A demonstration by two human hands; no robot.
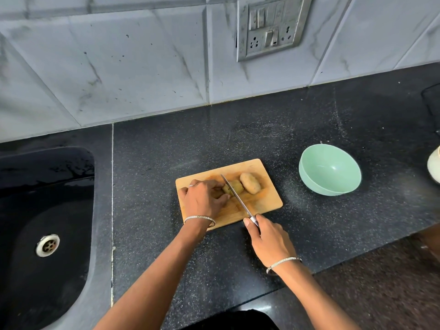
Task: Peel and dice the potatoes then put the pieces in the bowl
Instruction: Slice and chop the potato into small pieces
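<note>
While my left hand (204,198) curls its fingers over one brown unpeeled potato (237,186) on the rectangular wooden cutting board (269,198), my right hand (267,236) grips the handle of the steel-bladed knife (238,198), whose blade lies across that potato. A second brown potato (250,183) sits just beside it at 2 o'clock. The mint-green plastic bowl (309,177) stands at 3 o'clock from the board, and the black sink (59,210) at 9 o'clock.
</note>
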